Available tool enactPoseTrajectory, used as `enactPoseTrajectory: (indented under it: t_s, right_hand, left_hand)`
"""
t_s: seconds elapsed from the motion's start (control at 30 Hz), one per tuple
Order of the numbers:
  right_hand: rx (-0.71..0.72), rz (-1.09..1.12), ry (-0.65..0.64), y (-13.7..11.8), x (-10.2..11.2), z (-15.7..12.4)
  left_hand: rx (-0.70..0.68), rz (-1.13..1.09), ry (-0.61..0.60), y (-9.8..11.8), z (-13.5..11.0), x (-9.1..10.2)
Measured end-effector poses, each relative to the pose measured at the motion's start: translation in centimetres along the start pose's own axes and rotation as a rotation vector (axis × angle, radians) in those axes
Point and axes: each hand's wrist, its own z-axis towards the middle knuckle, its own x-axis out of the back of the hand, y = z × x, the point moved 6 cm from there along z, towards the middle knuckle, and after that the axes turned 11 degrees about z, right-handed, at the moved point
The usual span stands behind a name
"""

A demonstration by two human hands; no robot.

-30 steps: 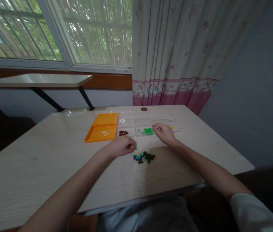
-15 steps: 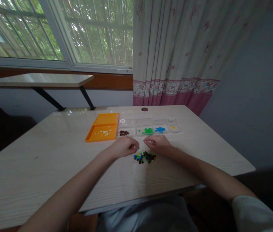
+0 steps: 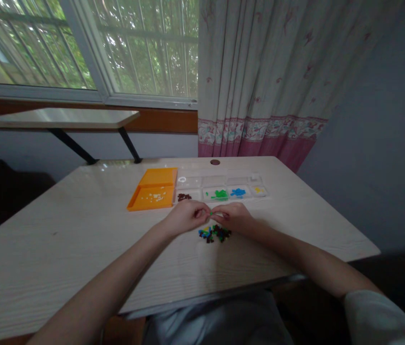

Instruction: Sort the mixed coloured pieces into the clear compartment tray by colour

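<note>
A tiny green piece [image 3: 211, 213] sits between the fingertips of both hands, above the table. My left hand [image 3: 187, 215] pinches it from the left, thumb and forefinger closed. From the other side my right hand [image 3: 234, 215] meets it, its fingers also pinched together. Whether both hands grip the same piece is too small to make out fully. Just below the hands lies a mixed pile of small pieces [image 3: 215, 233], dark brown, green, blue and yellow. Behind the hands are brown pieces [image 3: 184, 197], green pieces [image 3: 219, 194], blue pieces [image 3: 238, 192] and yellow pieces [image 3: 258, 190] in clear compartments.
An open orange case [image 3: 157, 177] stands left of the clear trays [image 3: 213, 181], with white pieces [image 3: 154, 197] in its near half. A raised shelf [image 3: 59, 117] on black legs is at the back left. The table's front edge [image 3: 217, 293] is close to my body.
My two hands have come together, the right fingertips now at the green piece by my left fingertips. The pile and the trays stay where they were.
</note>
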Motion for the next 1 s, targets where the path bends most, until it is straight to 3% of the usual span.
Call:
enactPoseTrajectory:
  t_s: [0.47, 0.73, 1.0]
  right_hand:
    - [0.013, 0.015, -0.01, 0.0, 0.4, 0.1]
    - [0.064, -0.003, 0.253, 0.6, 4.1, 0.5]
    - [0.155, -0.033, 0.379, 0.1, 6.0, 0.5]
  left_hand:
    - [0.007, -0.004, -0.021, -0.1, 0.0, 0.4]
    - [-0.058, 0.01, -0.235, -0.5, -0.2, -0.7]
    - [-0.065, -0.04, -0.294, -0.4, -0.3, -1.6]
